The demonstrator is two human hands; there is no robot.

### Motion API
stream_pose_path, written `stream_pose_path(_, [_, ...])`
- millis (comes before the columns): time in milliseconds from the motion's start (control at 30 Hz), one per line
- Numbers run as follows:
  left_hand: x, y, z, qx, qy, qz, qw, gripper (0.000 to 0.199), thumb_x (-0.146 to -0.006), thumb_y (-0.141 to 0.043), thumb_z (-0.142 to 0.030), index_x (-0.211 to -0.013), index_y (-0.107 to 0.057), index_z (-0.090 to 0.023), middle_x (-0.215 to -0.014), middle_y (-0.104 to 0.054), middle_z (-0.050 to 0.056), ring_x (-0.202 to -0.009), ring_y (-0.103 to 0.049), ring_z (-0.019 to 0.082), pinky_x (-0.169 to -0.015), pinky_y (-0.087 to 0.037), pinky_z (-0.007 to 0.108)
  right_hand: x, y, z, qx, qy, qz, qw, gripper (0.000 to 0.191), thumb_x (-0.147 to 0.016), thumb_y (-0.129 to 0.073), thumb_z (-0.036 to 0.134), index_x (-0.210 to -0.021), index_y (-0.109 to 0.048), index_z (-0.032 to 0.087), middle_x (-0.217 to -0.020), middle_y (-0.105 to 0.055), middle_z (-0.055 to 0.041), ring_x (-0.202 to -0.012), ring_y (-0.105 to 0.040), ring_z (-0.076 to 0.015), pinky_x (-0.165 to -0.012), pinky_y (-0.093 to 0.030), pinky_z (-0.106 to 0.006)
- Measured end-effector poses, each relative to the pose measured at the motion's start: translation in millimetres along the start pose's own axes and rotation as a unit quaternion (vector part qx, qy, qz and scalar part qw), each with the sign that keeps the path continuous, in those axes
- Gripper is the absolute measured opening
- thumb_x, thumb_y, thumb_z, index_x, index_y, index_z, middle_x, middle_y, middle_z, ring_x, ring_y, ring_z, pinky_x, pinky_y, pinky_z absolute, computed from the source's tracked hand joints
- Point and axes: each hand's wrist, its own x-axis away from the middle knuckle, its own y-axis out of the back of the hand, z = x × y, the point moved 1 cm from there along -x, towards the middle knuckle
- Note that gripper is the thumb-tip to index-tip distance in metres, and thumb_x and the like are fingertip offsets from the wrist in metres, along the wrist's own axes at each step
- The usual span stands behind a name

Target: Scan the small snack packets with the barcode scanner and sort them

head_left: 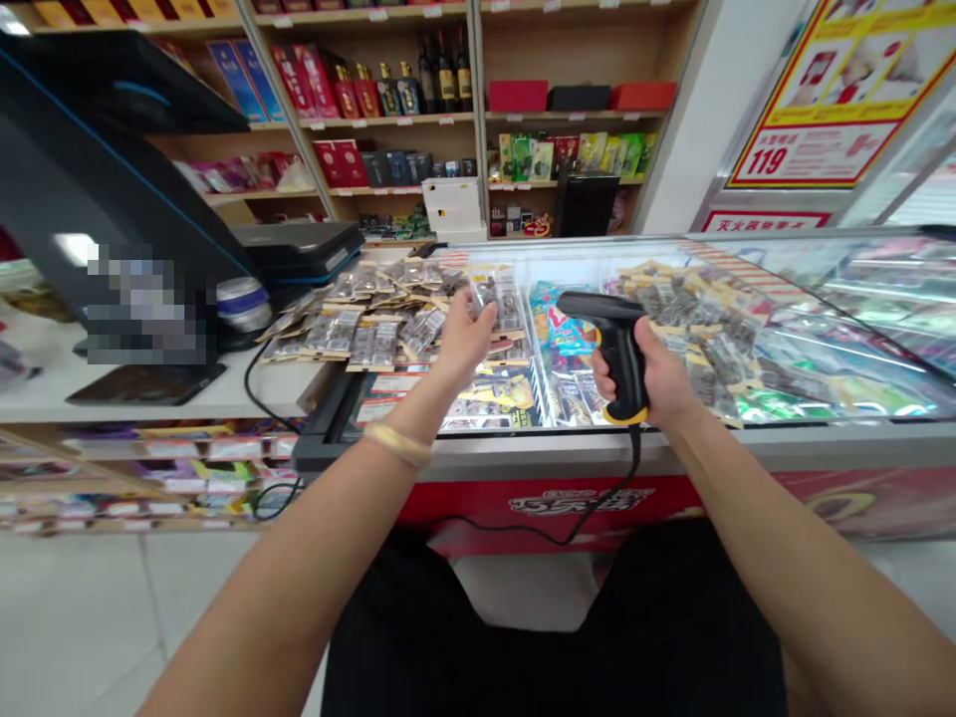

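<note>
1. two hands are at work over the glass lid of a chest freezer: the left hand reaches forward and its fingers close on one clear snack packet at the near edge of a spread of like packets, while the right hand is clamped round the grip of a black barcode scanner.

2. the step in hand looks like scanning the packets one at a time: a packet is being lifted or steadied for the scanner, judging by how the two hands face each other.

3. the scanner stands with its handle roughly upright, yellow base down; its head runs to the left, toward the packet in the left hand. its cable drops from the base and trails off left under the freezer rim.

4. the held packet is tilted up from the glass; its long axis seems to run away from the person, though its printed side and code are too small to make out.

5. the next move calls, i judge, for turning the packet so that its code faces the scanner head, with both held steady and close.

6. more packets lie in a left pile and a right pile on the lid; a till screen stands on the surface to the left.
</note>
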Motion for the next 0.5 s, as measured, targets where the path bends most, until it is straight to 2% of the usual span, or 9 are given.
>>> stream_pose_path(100, [-20.7, -41.9, 8.0, -0.015, 0.02, 0.01, 1.0, 0.017, -0.097, -0.05, -0.02, -0.113, -0.052, -0.022, -0.091, -0.063, 0.001, -0.085, -0.066, 0.014, -0.086, -0.064, 0.042, -0.3, 19.9, 4.1, -0.002, 0.008, -0.04, 0.999, 0.062, -0.077, -0.068, 0.077, -0.1, -0.064, 0.019, -0.06, -0.055, 0.0021, -0.045, -0.047, -0.0113, -0.038, -0.04, -0.023])
stream_pose_path(200, [-33.2, -65.0, 21.7, -0.021, 0.032, 0.016, 0.999, 0.02, -0.098, -0.048, -0.02, -0.116, -0.053, -0.021, -0.079, -0.055, -0.004, -0.071, -0.059, 0.011, -0.08, -0.066, 0.04, 1.5, 28.1, 1.8, -0.003, -0.008, -0.055, 0.998, 0.066, -0.075, -0.065, 0.081, -0.103, -0.064, 0.021, -0.061, -0.057, 0.001, -0.045, -0.049, -0.0131, -0.038, -0.042, -0.024])
stream_pose_path(267, [-36.0, -69.3, 30.6, -0.031, 0.031, 0.028, 0.999, 0.021, -0.098, -0.049, -0.021, -0.117, -0.055, -0.02, -0.071, -0.047, -0.006, -0.064, -0.054, 0.011, -0.075, -0.066, 0.039, 3.9, 28.8, -0.7, -0.001, -0.019, -0.058, 0.998, 0.068, -0.076, -0.063, 0.081, -0.106, -0.065, 0.02, -0.062, -0.059, 0.0003, -0.046, -0.051, -0.0137, -0.038, -0.042, -0.025])
stream_pose_path(367, [-35.1, -65.4, 38.3, -0.049, 0.014, 0.036, 0.998, 0.022, -0.098, -0.05, -0.022, -0.118, -0.055, -0.02, -0.066, -0.04, -0.007, -0.059, -0.05, 0.011, -0.072, -0.066, 0.039, 7.7, 25.7, -3.3, 0.007, -0.044, -0.057, 0.997, 0.071, -0.073, -0.067, 0.081, -0.107, -0.065, 0.019, -0.063, -0.061, -0.0003, -0.046, -0.052, -0.0132, -0.038, -0.042, -0.023])
stream_pose_path(500, [-31.8, -59.8, 38.7, -0.071, -0.004, 0.041, 0.997, 0.021, -0.098, -0.05, -0.023, -0.117, -0.056, -0.02, -0.071, -0.05, -0.004, -0.062, -0.055, 0.012, -0.074, -0.066, 0.042, 10.2, 21.1, -4.2, 0.006, -0.074, -0.054, 0.996, 0.081, -0.057, -0.078, 0.082, -0.105, -0.066, 0.017, -0.063, -0.062, -0.0003, -0.044, -0.047, -0.01, -0.037, -0.042, -0.021])
